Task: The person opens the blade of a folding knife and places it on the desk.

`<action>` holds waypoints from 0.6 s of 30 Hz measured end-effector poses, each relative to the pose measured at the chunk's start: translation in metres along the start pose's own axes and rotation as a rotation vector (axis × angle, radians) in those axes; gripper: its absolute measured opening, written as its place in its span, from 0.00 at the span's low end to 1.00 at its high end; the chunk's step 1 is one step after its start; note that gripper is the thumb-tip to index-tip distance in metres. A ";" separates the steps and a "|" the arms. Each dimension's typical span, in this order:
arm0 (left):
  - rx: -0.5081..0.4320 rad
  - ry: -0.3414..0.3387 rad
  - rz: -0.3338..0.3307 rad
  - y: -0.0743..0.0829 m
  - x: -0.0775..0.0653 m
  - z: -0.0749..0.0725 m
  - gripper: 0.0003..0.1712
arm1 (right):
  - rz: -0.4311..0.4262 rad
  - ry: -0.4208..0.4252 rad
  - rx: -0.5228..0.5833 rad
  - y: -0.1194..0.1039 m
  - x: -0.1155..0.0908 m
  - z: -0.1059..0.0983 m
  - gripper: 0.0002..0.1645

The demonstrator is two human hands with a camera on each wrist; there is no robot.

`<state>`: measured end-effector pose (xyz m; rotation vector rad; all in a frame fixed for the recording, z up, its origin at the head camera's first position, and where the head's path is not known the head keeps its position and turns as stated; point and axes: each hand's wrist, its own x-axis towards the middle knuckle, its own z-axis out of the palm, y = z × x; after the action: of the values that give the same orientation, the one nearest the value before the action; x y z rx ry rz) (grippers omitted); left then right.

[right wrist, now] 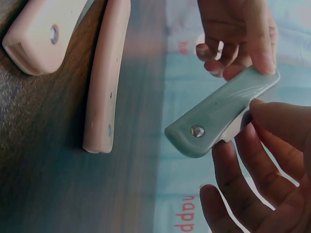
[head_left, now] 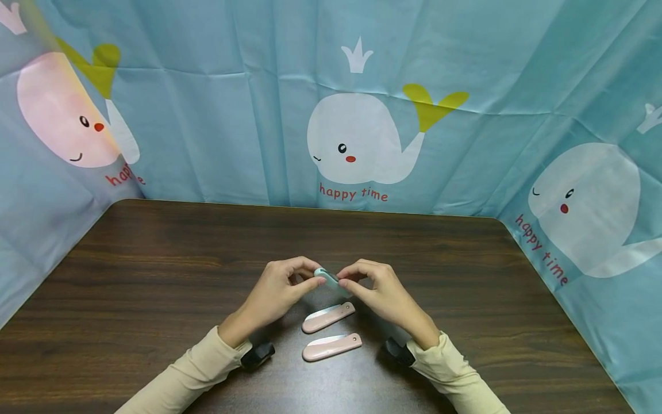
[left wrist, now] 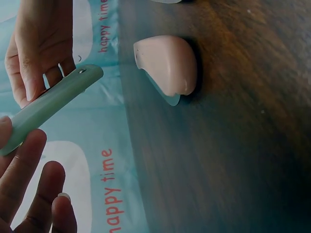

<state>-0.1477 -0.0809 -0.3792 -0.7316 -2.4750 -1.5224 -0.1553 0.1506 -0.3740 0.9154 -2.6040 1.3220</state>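
Both hands hold a pale green folding knife (head_left: 331, 281) above the table, its blade mostly folded in. My left hand (head_left: 279, 290) pinches one end of the handle between thumb and fingers. Near the pivot end, my right hand (head_left: 380, 293) pinches the edge of the blade (right wrist: 232, 129), thumb on one side and fingers on the other. A round rivet (right wrist: 198, 131) shows on the green handle. Below the hands, nearer the person, lie two pink folding knives, the upper one (head_left: 328, 319) and the lower one (head_left: 332, 349), their blades partly visible along the handles.
The dark wood table (head_left: 155, 287) has a curtain (head_left: 207, 115) with printed whales behind it and along its sides. Black wrist cameras sit on the left wrist (head_left: 257, 355) and the right wrist (head_left: 399, 352), on either side of the pink knives.
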 end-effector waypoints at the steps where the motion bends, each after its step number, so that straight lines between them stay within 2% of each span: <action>1: 0.001 -0.002 0.005 0.000 0.000 0.000 0.05 | 0.000 -0.004 0.003 0.000 0.000 0.000 0.05; 8: 0.007 -0.008 0.030 -0.001 0.000 0.001 0.05 | -0.047 0.021 -0.023 -0.001 -0.001 0.002 0.03; 18: 0.033 -0.048 -0.008 0.001 0.000 0.000 0.05 | -0.098 0.027 -0.129 -0.001 -0.002 0.004 0.02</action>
<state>-0.1469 -0.0803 -0.3786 -0.7627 -2.5347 -1.4800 -0.1526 0.1481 -0.3763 0.9831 -2.5539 1.1202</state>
